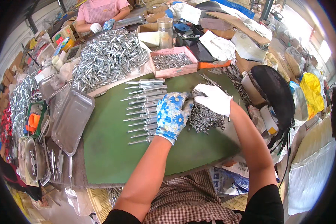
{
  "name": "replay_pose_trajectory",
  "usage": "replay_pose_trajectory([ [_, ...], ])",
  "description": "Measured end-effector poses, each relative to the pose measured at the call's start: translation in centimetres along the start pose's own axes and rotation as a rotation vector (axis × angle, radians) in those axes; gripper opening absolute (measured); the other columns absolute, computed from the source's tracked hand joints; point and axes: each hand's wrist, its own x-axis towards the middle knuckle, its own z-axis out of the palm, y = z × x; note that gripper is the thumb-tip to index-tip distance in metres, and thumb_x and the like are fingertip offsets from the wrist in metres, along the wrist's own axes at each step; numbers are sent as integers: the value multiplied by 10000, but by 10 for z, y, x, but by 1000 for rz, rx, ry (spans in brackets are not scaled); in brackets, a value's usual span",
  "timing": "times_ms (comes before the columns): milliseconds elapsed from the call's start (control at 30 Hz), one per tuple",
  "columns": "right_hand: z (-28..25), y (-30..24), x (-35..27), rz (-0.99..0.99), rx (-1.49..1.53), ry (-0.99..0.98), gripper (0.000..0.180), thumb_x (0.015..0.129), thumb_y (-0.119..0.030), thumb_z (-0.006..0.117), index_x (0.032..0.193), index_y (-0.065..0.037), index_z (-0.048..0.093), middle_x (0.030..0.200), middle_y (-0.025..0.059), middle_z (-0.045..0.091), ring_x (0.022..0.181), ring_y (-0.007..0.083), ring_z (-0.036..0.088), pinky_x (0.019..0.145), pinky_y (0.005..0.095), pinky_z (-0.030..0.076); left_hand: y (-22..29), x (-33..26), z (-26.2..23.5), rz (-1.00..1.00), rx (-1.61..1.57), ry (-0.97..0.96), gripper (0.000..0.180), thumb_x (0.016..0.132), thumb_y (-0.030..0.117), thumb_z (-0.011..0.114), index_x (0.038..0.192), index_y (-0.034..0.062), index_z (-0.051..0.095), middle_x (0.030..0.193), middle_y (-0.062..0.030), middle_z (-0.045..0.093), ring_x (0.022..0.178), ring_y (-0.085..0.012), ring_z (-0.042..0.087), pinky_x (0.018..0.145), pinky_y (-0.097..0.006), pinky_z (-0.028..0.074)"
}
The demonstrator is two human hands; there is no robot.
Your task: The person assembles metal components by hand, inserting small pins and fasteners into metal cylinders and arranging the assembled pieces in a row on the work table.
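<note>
My left hand (171,115), in a white glove with blue flowers, is closed over the green work surface (112,149). Its fingertips meet those of my right hand (213,99), which wears a plain white glove and is closed in a pinch. What they hold between them is hidden. Beside my left hand lies a row of metal sleeve-like pieces with thin pins (145,109), their pin ends pointing left. Under and just in front of my right hand is a heap of small metal pieces (202,121), with some long thin pins (211,79) beyond it.
A big pile of metal sleeves (108,59) rises at the far left. Behind my hands stands a pink box of small parts (175,71). A metal tray (71,123) lies left, a black mesh object (273,93) right. Across the table a person (102,16) works with gloved hands.
</note>
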Motion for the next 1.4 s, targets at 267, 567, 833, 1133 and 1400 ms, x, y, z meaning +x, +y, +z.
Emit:
replay_pose_trajectory([
  [267,8,-15,-37,38,-241,189,160,908,-200,544,998,-74,584,961,157,616,910,365,596,812,435,475,3,-5,1,7,86,-256,158,824,238,661,895,97,679,856,-109,648,910,-325,591,818,-452,456],
  [567,29,-17,-80,114,-219,142,128,874,-204,571,935,-106,626,908,131,608,867,344,612,777,439,489,5,-5,-5,212,65,-472,184,790,232,689,934,118,699,926,-89,648,989,-311,568,856,-446,454],
  [833,15,-6,-64,19,-265,243,107,850,-134,568,898,-76,644,893,146,602,852,347,603,770,443,487,3,3,-15,147,-4,-513,176,801,218,682,946,126,717,930,-100,666,974,-321,587,880,-428,457],
  [1133,14,-1,21,152,-423,120,276,887,-300,555,1017,-82,665,995,153,631,974,332,612,874,414,490,-9,1,-15,-80,3,136,147,860,94,631,988,62,695,909,-150,659,886,-340,608,807,-421,470],
  [1400,26,-21,41,317,-567,-29,304,824,-315,637,908,-38,729,980,186,698,927,348,670,834,411,540,-13,-1,-9,-26,1,130,143,859,90,641,984,68,706,906,-138,665,858,-337,619,769,-409,485],
])
